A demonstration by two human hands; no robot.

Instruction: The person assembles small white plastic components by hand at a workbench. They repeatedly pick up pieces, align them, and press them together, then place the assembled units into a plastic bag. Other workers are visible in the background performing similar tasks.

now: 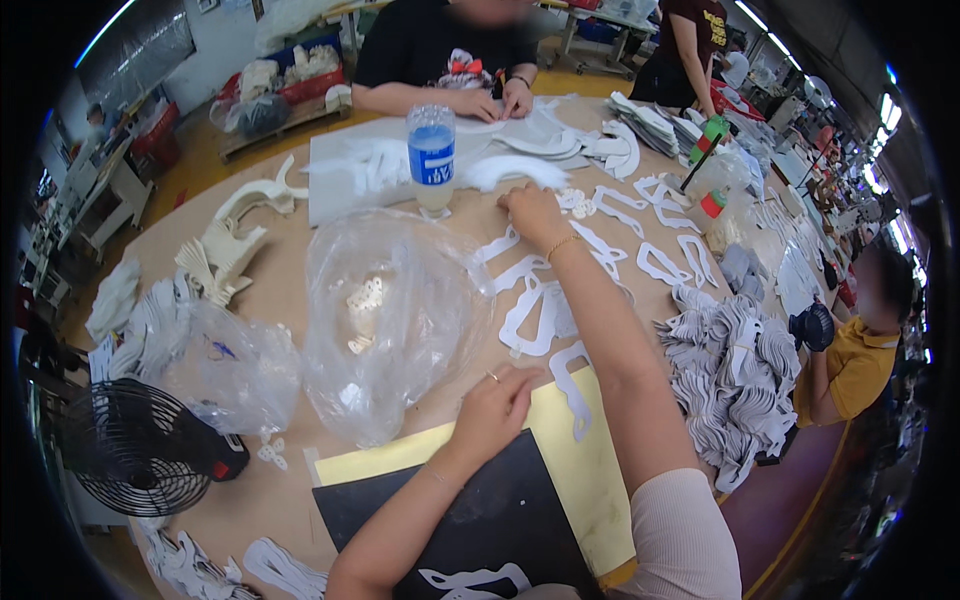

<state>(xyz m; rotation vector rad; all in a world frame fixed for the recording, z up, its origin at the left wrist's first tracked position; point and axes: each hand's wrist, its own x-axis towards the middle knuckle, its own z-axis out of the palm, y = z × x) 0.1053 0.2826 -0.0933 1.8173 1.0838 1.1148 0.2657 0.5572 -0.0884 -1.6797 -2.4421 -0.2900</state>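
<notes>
My left hand [493, 412], with a ring on one finger, is over the yellow sheet [592, 478] and black mat [480, 510]. Its fingers are loosely bent and apart, and nothing shows in them. To its right lies a wavy white cut-out strip [572, 395]. Further off, my right hand [535, 215] reaches across the table with its fingers drawn together; what they hold, if anything, is hidden. Beside it are a small heap of white pieces [576, 203] and several looped white cut-outs [660, 263]. Another white cut-out [480, 578] lies on the mat's near end.
A clear plastic bag [400, 300] holds small cream pieces. Behind it stands a bottle [431, 150] with a blue label. A black fan [140, 447] is at left, stacked grey-white pieces [735, 370] at right. Across the table a person [445, 60] handles white pieces; another person [855, 350] is at right.
</notes>
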